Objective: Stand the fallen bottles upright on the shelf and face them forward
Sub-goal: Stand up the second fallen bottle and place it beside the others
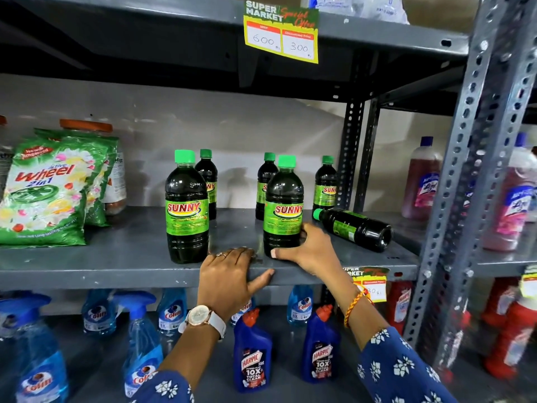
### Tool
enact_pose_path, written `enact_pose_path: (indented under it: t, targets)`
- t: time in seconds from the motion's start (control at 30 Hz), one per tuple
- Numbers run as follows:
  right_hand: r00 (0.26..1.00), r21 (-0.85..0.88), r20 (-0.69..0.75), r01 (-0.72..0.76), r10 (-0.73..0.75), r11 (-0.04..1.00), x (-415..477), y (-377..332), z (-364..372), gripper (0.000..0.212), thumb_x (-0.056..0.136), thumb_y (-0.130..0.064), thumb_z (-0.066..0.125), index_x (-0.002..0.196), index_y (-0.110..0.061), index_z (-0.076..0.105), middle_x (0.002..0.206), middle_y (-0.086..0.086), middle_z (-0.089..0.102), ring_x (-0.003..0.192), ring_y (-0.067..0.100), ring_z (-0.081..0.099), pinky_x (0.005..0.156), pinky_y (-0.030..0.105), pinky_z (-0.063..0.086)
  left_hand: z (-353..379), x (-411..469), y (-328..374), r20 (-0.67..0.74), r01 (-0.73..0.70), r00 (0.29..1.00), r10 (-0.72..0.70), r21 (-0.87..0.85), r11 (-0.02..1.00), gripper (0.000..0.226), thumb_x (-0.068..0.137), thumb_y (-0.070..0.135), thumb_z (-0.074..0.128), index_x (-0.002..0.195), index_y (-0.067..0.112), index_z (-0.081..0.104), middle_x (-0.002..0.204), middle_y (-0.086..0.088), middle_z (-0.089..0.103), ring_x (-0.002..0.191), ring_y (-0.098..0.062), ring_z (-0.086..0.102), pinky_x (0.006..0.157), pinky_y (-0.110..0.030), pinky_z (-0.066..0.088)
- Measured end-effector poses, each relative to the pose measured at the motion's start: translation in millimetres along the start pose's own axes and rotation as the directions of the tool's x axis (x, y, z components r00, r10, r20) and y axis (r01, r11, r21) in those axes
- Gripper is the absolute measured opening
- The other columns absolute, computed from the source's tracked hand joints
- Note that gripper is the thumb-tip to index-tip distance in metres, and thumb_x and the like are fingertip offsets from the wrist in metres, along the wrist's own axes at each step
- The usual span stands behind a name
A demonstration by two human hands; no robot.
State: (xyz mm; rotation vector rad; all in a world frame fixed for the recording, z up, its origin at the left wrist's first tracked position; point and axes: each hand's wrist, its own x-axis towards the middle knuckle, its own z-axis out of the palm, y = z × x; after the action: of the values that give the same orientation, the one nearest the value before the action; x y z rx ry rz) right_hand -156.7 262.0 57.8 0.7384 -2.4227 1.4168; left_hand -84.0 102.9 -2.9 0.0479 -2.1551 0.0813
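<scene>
Several dark Sunny bottles with green caps stand on the grey middle shelf (116, 257). Two stand at the front with labels forward: one at the left (186, 207) and one at the right (283, 207). My right hand (308, 248) wraps the base of the right front bottle. Three more bottles stand behind, near the back wall. One bottle (353, 228) lies on its side at the right, cap pointing left, base toward me. My left hand (229, 274) rests flat on the shelf's front edge, holding nothing.
Green Wheel detergent bags (49, 193) lean at the shelf's left. A perforated steel upright (470, 170) bounds the right, with pink Lizol bottles (422, 181) beyond. Below stand blue Colin sprays (139, 338) and Harpic bottles (252, 353). A price tag (281, 32) hangs above.
</scene>
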Motion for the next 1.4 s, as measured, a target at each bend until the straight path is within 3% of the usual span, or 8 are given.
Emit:
enact_pose_path:
  t: [0.23,0.33,0.87,0.97,1.07,1.17,1.23,1.4]
  targets:
    - [1.000,-0.005,-0.001,0.010,-0.010,1.000,-8.3,0.1,-4.2,0.041,0.045,-0.037,0.084,0.073,-0.035,0.055,0.084,-0.009,0.065,0.078,0.006,0.062,0.067,0.016,0.043,-2.5,0.8,0.7,0.019,0.007,1.000,-0.007,-0.021,1.000,0.055,0.079,0.063,0.045,0.088,0.015,0.071,0.086,-0.003,0.074,0.075,-0.023,0.068,0.063,-0.032,0.045]
    - [1.000,0.011,0.003,0.021,-0.021,1.000,-9.9,0.5,-5.2,0.040,0.046,-0.035,0.084,0.072,-0.035,0.054,0.082,-0.011,0.063,0.073,-0.001,0.058,0.059,0.006,0.039,-4.5,0.5,2.1,0.021,0.004,1.000,-0.004,-0.016,1.000,0.055,0.079,0.063,0.045,0.089,0.015,0.071,0.085,-0.004,0.074,0.074,-0.023,0.069,0.063,-0.032,0.046]
    - [0.998,0.041,0.016,0.053,-0.054,0.998,-17.8,-0.6,-5.0,0.060,0.052,-0.032,0.084,0.105,-0.017,0.059,0.106,0.003,0.069,0.095,0.014,0.063,0.076,0.019,0.045,-12.1,0.9,5.9,0.096,-0.004,0.995,0.004,-0.009,1.000,0.057,0.080,0.061,0.044,0.093,0.012,0.071,0.089,-0.006,0.073,0.075,-0.025,0.069,0.062,-0.032,0.048]
    - [0.996,0.020,0.082,0.021,-0.022,1.000,-17.2,2.2,-18.5,0.086,0.052,-0.049,0.082,0.122,-0.011,0.048,0.126,0.008,0.058,0.115,0.021,0.054,0.089,0.029,0.046,-15.6,-3.0,9.8,0.056,0.045,0.998,-0.039,-0.111,0.993,0.065,0.081,0.060,0.043,0.110,0.007,0.065,0.110,-0.012,0.068,0.095,-0.028,0.066,0.076,-0.038,0.051]
    - [0.999,0.056,-0.035,0.032,-0.030,0.998,-3.7,8.1,-55.9,0.096,0.061,-0.055,0.074,0.135,-0.006,0.037,0.136,0.013,0.049,0.119,0.023,0.051,0.091,0.026,0.041,-15.2,-9.0,33.1,-0.077,-0.024,0.997,0.007,-0.225,0.974,0.060,0.088,0.052,0.044,0.120,0.004,0.058,0.125,-0.015,0.060,0.111,-0.030,0.056,0.093,-0.042,0.046]
    - [0.971,-0.126,-0.229,0.036,-0.064,0.991,26.5,21.8,-99.3,0.059,0.071,-0.039,0.072,0.118,-0.006,0.056,0.118,0.016,0.063,0.105,0.026,0.060,0.089,0.024,0.042,-12.2,4.0,83.3,-0.070,-0.244,0.970,0.234,-0.251,0.937,0.047,0.091,0.045,0.041,0.116,0.011,0.061,0.123,-0.008,0.063,0.108,-0.021,0.059,0.089,-0.031,0.046]
    - [0.976,-0.314,-0.215,-0.036,-0.034,0.949,46.7,32.8,-115.4,0.044,0.072,-0.039,0.070,0.103,-0.007,0.061,0.105,0.018,0.065,0.097,0.031,0.062,0.088,0.036,0.050,-9.2,22.6,114.0,0.015,-0.280,0.956,0.294,-0.266,0.922,0.045,0.092,0.043,0.038,0.112,0.012,0.063,0.117,-0.007,0.066,0.102,-0.021,0.064,0.083,-0.028,0.050]
    - [0.987,-0.694,-0.133,-0.161,0.094,0.702,66.8,57.9,-118.3,0.072,0.067,-0.061,0.064,0.114,-0.007,0.055,0.118,0.018,0.056,0.112,0.037,0.050,0.096,0.045,0.042,12.2,57.9,141.5,0.206,-0.124,0.965,0.165,-0.198,0.972,0.043,0.097,0.046,0.028,0.109,0.019,0.058,0.112,-0.003,0.064,0.095,-0.026,0.061,0.071,-0.034,0.047]
